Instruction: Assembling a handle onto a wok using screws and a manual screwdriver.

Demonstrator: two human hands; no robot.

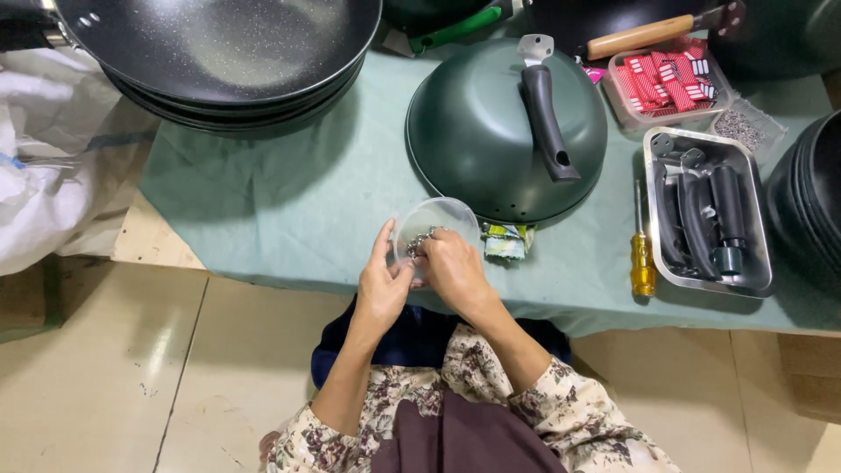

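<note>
Surface (289, 210): green cloth over it, near edge runs just under the hands.

Stack of black pans (228, 61) at far left corner. Upturned green pan (491, 131), black handle (545, 118) screwed on, sits mid-surface. Steel tray (760, 263) of spare handles toward right edge; yellow screwdriver (642, 258) beside it.

Clear plastic bowl (442, 215) at near edge, just in front of the green pan. Left hand (383, 285) steadies its rim, fingers loosely curled. Right hand (454, 267) pinches small metal parts (419, 243) inside.

Bowl judged light, thin, likely to slide or tip; hold by rim. Parts small, hard, slippery; fingertip pinch suits. Open cloth lies left of bowl; right side crowded.
</note>
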